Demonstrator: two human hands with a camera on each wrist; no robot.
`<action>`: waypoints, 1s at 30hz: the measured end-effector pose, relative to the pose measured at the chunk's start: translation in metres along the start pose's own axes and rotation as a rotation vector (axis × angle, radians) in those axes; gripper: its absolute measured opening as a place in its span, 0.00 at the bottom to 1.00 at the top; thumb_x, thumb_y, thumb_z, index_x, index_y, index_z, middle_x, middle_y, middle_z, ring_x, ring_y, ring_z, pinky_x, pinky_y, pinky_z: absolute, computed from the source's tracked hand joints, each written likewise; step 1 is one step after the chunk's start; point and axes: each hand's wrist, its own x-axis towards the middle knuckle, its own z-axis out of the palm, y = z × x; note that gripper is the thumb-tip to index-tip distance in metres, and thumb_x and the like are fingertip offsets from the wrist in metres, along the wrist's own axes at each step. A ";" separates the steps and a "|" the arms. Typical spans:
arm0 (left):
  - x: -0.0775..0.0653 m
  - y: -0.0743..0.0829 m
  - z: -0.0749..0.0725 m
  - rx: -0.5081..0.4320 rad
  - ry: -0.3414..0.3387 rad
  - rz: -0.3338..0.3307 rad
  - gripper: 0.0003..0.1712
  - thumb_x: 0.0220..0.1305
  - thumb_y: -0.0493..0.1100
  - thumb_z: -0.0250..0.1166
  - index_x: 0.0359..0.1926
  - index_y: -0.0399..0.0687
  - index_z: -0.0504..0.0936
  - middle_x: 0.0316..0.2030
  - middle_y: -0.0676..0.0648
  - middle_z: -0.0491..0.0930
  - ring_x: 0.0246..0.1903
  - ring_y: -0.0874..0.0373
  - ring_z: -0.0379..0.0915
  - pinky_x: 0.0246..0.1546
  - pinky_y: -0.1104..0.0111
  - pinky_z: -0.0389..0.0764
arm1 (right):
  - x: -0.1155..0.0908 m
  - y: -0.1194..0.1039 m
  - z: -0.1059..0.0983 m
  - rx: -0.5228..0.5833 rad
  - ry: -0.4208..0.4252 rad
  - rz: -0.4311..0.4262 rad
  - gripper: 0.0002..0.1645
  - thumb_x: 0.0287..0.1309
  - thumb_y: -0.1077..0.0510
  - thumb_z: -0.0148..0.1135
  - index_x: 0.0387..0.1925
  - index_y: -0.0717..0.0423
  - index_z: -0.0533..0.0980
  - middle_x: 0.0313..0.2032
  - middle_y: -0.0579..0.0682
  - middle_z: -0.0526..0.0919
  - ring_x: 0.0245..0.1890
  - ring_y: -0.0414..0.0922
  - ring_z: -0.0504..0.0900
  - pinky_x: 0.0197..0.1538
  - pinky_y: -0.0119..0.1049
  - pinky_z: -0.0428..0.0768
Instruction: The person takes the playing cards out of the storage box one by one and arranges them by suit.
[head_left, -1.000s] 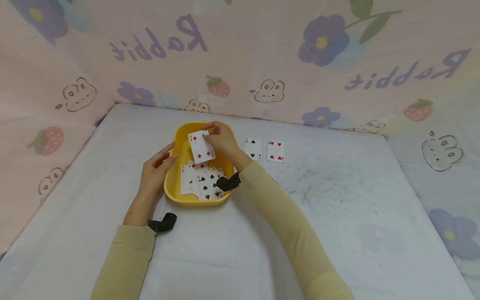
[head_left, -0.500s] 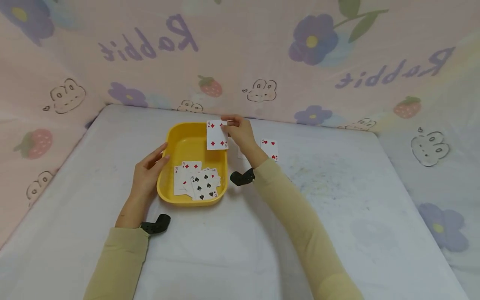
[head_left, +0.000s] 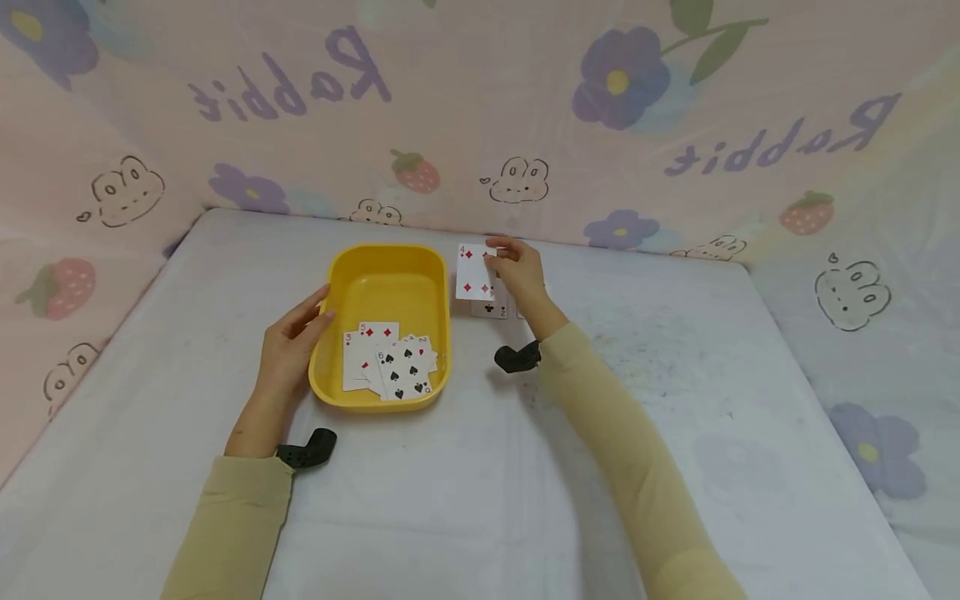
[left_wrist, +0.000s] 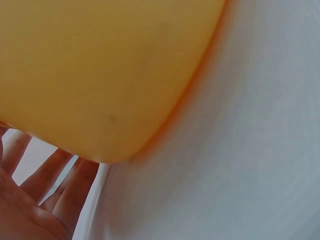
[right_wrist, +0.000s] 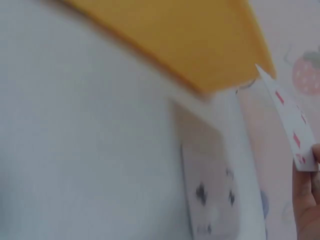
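My right hand (head_left: 519, 271) pinches a four of diamonds playing card (head_left: 472, 273) between thumb and fingers, face up, just right of the yellow tray (head_left: 321, 367). In the head view that card overlaps a two of clubs (head_left: 489, 309) lying on the table; the right wrist view shows it raised above it. My left hand (head_left: 288, 342) touches the tray's left side, and in the left wrist view its fingers (left_wrist: 75, 195) extend along the outer wall. Inside the tray's near end lie loose cards, among them a six of spades (head_left: 405, 372), a three (head_left: 356, 371) and a five of diamonds (head_left: 381, 330).
Behind my right hand, another card (head_left: 521, 310) on the table is mostly hidden. A white cloth (head_left: 420, 500) covers the table, with dark smudges on the right. A printed curtain (head_left: 450, 100) rises along the back and sides.
My right hand has carried the four of diamonds from over the tray rightward, past its rim, to above the two of clubs. My left hand stays at the tray's side.
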 end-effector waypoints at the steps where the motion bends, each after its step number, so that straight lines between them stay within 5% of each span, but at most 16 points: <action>1: 0.000 0.000 0.000 -0.001 0.001 -0.001 0.25 0.67 0.59 0.57 0.65 0.77 0.69 0.70 0.52 0.62 0.65 0.56 0.57 0.65 0.65 0.68 | 0.001 0.003 -0.003 0.002 0.009 0.001 0.18 0.58 0.64 0.62 0.51 0.58 0.79 0.38 0.47 0.77 0.40 0.39 0.71 0.43 0.29 0.79; 7: 0.000 -0.001 0.001 -0.006 0.003 -0.009 0.24 0.67 0.59 0.57 0.64 0.80 0.69 0.69 0.51 0.63 0.65 0.56 0.58 0.64 0.68 0.69 | 0.004 0.017 -0.026 -0.049 0.043 0.000 0.18 0.59 0.63 0.61 0.52 0.57 0.79 0.40 0.48 0.76 0.41 0.40 0.70 0.38 0.27 0.74; 21: -0.001 0.000 0.000 0.008 0.010 -0.024 0.25 0.67 0.59 0.57 0.64 0.80 0.69 0.69 0.51 0.64 0.64 0.56 0.59 0.62 0.71 0.70 | 0.006 0.045 -0.082 -0.129 0.109 0.054 0.20 0.60 0.63 0.58 0.55 0.58 0.77 0.54 0.57 0.75 0.55 0.47 0.70 0.49 0.31 0.70; 30: -0.001 0.001 0.001 0.003 0.003 -0.015 0.25 0.67 0.60 0.57 0.64 0.79 0.68 0.69 0.51 0.63 0.64 0.56 0.59 0.61 0.73 0.71 | 0.008 0.060 -0.111 -0.170 0.136 0.099 0.23 0.58 0.59 0.62 0.57 0.56 0.76 0.48 0.50 0.74 0.49 0.43 0.68 0.47 0.30 0.70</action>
